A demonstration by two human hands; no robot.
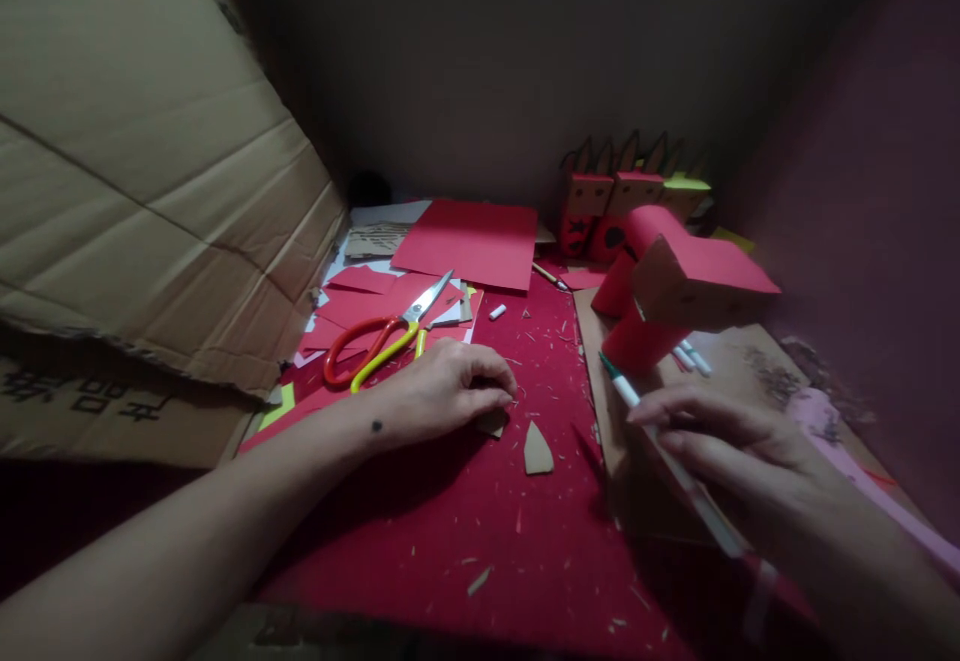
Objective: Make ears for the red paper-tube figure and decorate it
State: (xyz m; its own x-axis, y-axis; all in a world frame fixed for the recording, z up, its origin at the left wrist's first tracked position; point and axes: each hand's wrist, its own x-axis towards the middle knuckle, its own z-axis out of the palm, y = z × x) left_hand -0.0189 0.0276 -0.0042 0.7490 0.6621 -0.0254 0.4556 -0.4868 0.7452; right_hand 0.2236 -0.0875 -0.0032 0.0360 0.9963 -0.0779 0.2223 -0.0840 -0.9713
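Loosely, my right hand (pixel 720 446) pinches a green-tipped marker (pixel 624 386) between thumb and fingers, its tip close to the red paper figure (pixel 649 336), which stands on a cardboard sheet (pixel 600 341). With my left hand (pixel 457 391), fingers curled, I touch a small cardboard piece (pixel 492 425) on the red cloth (pixel 450 531); whether I grip it, I cannot tell. A pointed cardboard piece (pixel 538 449) lies just beside, between my hands.

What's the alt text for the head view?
A right hand holds a green-tipped white marker beside a red paper and brown cardboard figure; the left hand rests near a pointed tan cardboard piece on a red surface, with red-and-yellow-handled metal scissors beyond.
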